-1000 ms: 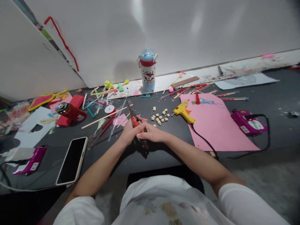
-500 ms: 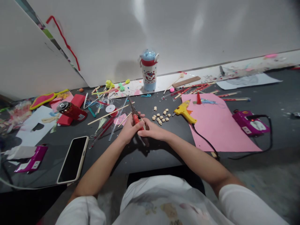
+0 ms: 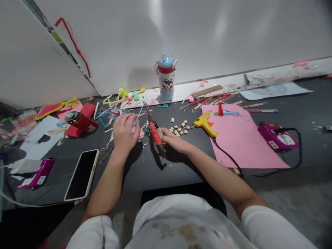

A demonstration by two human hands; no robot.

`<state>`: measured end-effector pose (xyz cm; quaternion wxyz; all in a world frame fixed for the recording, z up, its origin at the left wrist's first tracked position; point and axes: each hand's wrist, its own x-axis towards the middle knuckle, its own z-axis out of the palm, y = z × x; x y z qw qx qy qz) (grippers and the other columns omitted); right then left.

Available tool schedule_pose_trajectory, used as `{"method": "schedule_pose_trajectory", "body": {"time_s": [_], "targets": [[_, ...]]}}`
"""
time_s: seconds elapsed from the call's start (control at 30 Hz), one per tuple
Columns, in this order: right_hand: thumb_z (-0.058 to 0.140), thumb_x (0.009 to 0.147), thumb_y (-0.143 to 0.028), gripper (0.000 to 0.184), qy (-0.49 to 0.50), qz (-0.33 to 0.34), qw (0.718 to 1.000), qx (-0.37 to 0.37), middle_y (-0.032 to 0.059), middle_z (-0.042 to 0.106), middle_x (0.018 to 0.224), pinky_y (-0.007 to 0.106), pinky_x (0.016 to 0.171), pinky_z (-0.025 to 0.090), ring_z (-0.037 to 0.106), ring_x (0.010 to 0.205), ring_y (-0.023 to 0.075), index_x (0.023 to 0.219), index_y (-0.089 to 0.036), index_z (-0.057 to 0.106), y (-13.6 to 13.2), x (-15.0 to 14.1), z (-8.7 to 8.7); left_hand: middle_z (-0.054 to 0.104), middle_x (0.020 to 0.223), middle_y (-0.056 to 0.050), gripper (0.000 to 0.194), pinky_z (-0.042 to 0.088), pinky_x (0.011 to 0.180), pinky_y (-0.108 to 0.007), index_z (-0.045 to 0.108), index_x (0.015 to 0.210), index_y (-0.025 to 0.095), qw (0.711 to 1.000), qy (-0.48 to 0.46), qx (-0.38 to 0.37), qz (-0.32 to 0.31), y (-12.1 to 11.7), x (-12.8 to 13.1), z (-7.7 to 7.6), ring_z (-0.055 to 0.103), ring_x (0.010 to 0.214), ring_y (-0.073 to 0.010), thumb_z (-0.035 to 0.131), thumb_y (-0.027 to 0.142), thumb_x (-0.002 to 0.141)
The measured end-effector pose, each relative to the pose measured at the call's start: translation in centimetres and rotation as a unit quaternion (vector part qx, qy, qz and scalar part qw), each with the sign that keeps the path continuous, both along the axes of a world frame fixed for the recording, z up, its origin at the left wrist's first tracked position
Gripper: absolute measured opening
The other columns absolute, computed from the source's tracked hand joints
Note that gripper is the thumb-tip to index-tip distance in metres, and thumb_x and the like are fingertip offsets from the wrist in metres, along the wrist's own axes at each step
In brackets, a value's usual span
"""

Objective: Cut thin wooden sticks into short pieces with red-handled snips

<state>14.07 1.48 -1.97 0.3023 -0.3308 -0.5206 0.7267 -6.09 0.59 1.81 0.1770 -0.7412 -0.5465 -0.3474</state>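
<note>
My right hand (image 3: 173,140) is closed round the handles of long-nosed pliers (image 3: 155,133). These have red and dark grips, and their jaws point away from me. To their left, my left hand (image 3: 125,133) has its fingers bent over a thin wooden stick (image 3: 108,130), with the thumb held lower. The stick shows on both sides of the hand; its middle is hidden. Small cut wooden pieces (image 3: 177,132) lie in a cluster just beyond my right hand. Tiny wooden scraps (image 3: 145,144) are scattered between the hands.
A yellow glue gun (image 3: 204,123) rests on pink paper (image 3: 241,145) at the right, near a purple power socket (image 3: 277,136). A character bottle (image 3: 166,79) stands at the back. On the left are a red can (image 3: 81,122) and a phone (image 3: 81,176).
My left hand has left the pliers and moved left onto the wooden stick, which has shifted slightly. The pliers stay in my right hand, turned a little more upright.
</note>
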Motion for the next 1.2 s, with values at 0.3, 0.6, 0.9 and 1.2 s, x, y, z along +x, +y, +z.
{"method": "schedule_pose_trajectory", "body": {"time_s": [0.3,0.6,0.9,1.2], "targets": [[0.06,0.073,-0.031,0.029,-0.008,0.036,0.996,0.085,-0.0022,0.048,0.082,0.026,0.068,0.038,0.045,0.074,0.0121,0.097,-0.021,0.046,-0.4,0.4,-0.6,0.069,0.099,-0.009,0.028,0.042,0.085,-0.032,0.063,0.11,0.018,0.998,0.052,-0.024,-0.008,0.2,-1.0,-0.2,0.059,0.094,-0.0208,0.048,0.028,0.09],[0.068,0.072,-0.041,0.044,-0.077,0.046,0.984,0.154,-0.0013,0.046,0.083,0.026,0.068,0.039,0.046,0.075,0.0124,0.103,-0.019,0.045,-0.7,0.7,-0.2,0.073,0.092,-0.007,0.025,0.047,0.076,-0.026,0.066,0.107,0.019,0.998,0.041,0.002,-0.056,0.2,-2.2,-0.1,0.065,0.082,-0.0159,0.051,0.023,0.088],[0.066,0.074,-0.044,0.051,-0.113,0.063,0.972,0.195,-0.0039,0.04,0.079,0.023,0.059,0.033,0.037,0.066,0.0088,0.109,-0.018,0.041,-0.8,1.0,0.5,0.073,0.089,-0.005,0.026,0.048,0.073,-0.023,0.067,0.108,0.019,0.996,-0.008,-0.013,-0.088,0.1,-2.3,0.0,0.067,0.081,-0.014,0.052,0.021,0.087],[0.065,0.075,-0.043,0.048,-0.111,0.066,0.971,0.204,-0.0033,0.042,0.08,0.024,0.06,0.035,0.039,0.066,0.0094,0.107,-0.018,0.041,-0.7,1.0,0.3,0.073,0.091,-0.007,0.026,0.049,0.077,-0.025,0.068,0.106,0.019,0.997,-0.01,-0.055,-0.061,0.0,-2.1,0.1,0.067,0.084,-0.0157,0.051,0.025,0.088]]}}
